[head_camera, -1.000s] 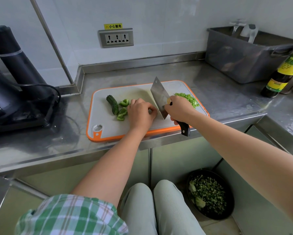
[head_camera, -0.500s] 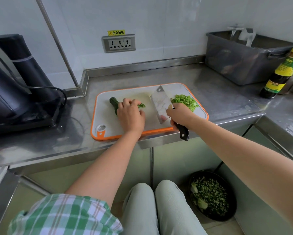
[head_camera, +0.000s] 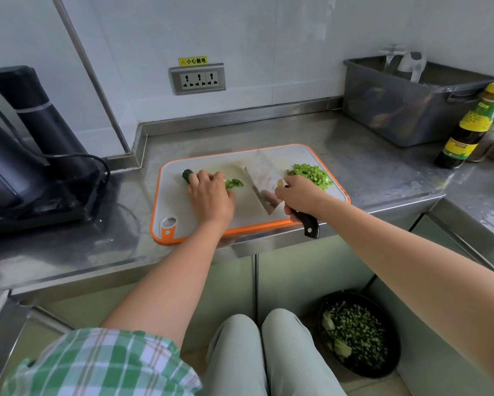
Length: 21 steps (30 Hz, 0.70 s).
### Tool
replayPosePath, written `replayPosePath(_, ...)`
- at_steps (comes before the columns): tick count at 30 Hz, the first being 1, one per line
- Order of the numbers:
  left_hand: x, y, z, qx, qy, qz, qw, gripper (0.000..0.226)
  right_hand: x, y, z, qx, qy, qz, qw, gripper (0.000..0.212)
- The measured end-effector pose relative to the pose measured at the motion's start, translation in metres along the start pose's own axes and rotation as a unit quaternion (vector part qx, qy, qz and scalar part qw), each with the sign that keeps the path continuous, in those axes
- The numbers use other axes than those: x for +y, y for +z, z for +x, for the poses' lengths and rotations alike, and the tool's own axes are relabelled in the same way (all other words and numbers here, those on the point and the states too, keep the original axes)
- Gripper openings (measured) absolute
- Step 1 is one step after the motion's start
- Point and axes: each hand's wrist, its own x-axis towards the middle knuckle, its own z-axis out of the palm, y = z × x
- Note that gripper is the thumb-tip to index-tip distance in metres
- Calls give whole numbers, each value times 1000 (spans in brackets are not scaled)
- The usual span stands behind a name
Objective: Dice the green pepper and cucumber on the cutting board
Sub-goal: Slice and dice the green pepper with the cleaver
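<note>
A white cutting board with an orange rim (head_camera: 268, 224) lies on the steel counter. My left hand (head_camera: 211, 195) lies over the green pepper pieces (head_camera: 234, 183), its fingers curled on them. The dark cucumber (head_camera: 187, 175) pokes out just left of that hand; whether the hand touches it is unclear. My right hand (head_camera: 300, 195) grips the black handle of a cleaver (head_camera: 263, 181), whose wide blade lies tilted low over the middle of the board. A heap of diced green pepper (head_camera: 311, 174) sits at the board's right end.
A black appliance with a cable (head_camera: 25, 167) stands left of the board. A grey tub (head_camera: 405, 110) and a dark sauce bottle (head_camera: 468, 127) stand at the right rear. On the floor below, a dark bowl (head_camera: 357, 335) holds chopped greens.
My left hand moved left from beside the blade onto the pepper pieces next to the cucumber. The cleaver tilted down from upright to lie low over the board.
</note>
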Motion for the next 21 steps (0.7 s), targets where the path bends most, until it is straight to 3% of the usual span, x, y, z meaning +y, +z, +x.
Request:
replayPosePath(5, 2, 1, 3, 9, 45, -13, 999, 34, 13, -21, 8, 74, 38, -3, 997, 11)
replayPosePath(10, 13, 4, 15, -46, 110, 23, 993, 36, 20, -28, 7, 87, 7, 67, 994, 8)
replayPosePath(13, 17, 7, 22, -51, 116, 59, 990, 25, 22, -31, 7, 100, -5, 72, 992, 9)
replayPosePath(21, 38, 9, 15, -40, 183, -8, 982, 23, 26, -34, 12, 106, -15, 55, 993, 9)
